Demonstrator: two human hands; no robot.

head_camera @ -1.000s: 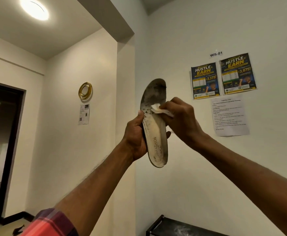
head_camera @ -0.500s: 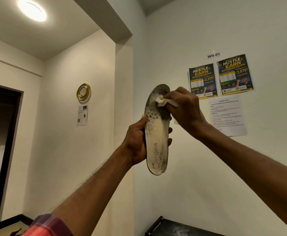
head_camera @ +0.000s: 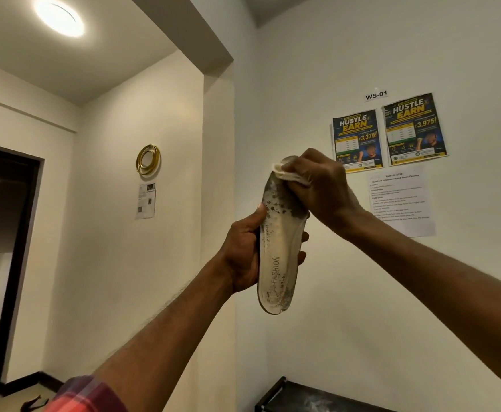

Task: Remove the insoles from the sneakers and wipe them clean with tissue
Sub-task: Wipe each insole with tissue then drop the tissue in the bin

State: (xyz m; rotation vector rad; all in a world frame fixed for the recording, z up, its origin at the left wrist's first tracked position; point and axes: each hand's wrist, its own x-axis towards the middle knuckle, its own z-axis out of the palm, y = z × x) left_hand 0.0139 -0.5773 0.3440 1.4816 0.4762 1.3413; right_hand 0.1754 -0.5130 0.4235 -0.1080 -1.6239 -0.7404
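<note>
A worn, dirty white insole [head_camera: 277,251] printed "FASHION" stands upright in the air in front of the wall. My left hand [head_camera: 244,254] grips it round its middle, thumb on the left edge and fingers behind. My right hand [head_camera: 317,185] pinches a crumpled white tissue [head_camera: 286,173] and presses it on the grey, stained toe end at the top of the insole. The hand covers most of the toe tip. No sneakers are in view.
A dark shelf or rack top [head_camera: 317,401] shows at the bottom edge below my right arm. Two posters [head_camera: 389,133] and a printed sheet [head_camera: 402,200] hang on the white wall. A dark doorway [head_camera: 2,257] opens at the left.
My right hand with the tissue has slid up the insole from its upper middle to the toe tip. My left hand keeps its grip round the insole.
</note>
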